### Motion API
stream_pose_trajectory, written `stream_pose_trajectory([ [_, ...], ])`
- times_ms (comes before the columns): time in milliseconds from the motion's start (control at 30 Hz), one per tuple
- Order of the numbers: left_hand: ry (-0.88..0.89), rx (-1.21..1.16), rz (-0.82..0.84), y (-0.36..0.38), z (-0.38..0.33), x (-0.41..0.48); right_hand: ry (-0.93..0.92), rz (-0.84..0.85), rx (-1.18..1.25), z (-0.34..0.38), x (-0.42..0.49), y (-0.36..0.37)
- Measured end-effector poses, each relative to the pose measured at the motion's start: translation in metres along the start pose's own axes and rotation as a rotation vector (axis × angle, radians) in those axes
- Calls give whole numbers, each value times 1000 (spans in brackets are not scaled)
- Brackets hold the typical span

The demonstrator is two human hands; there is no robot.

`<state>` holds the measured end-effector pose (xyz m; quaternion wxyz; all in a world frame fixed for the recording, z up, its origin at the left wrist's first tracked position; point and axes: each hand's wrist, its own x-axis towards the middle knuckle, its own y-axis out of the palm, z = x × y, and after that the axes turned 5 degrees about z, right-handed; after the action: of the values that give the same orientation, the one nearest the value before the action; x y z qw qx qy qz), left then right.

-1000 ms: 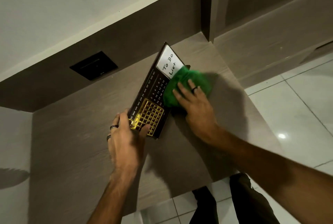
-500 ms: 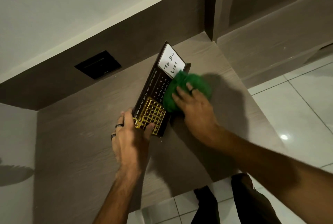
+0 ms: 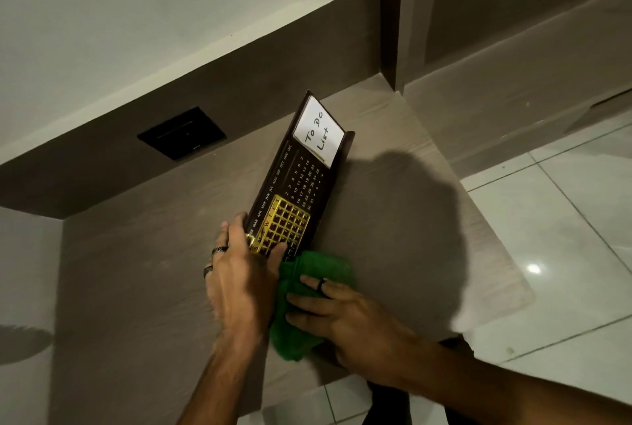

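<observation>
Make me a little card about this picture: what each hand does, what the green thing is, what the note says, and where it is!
Left hand: holds the near end of the calendar board, thumb on its gold frame
Right hand: presses flat on the green cloth
Green cloth: bunched on the counter, at the board's near end
Note: "To Do List", tucked at the board's far end
Place: grey-brown counter by a wall

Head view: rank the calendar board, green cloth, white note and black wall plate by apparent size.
1. calendar board
2. green cloth, partly hidden
3. black wall plate and white note: too alike to rank
</observation>
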<state>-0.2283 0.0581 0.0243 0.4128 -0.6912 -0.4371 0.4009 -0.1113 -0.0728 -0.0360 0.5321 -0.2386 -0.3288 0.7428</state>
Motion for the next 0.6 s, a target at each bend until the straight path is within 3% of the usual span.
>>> stream_pose_trajectory([
  [200,3,-46,-31,-1,0,-3,156,-305,599,-11,-26,-35],
  [367,150,54,-315,-1,-28,-9,358,-593,845,-50,-46,-90],
  [500,473,21,-363,31,-75,-2,423,-771,771,-95,-57,-130],
  [600,491,56,-228,63,-106,10,399,-810,658,-130,-61,-151],
])
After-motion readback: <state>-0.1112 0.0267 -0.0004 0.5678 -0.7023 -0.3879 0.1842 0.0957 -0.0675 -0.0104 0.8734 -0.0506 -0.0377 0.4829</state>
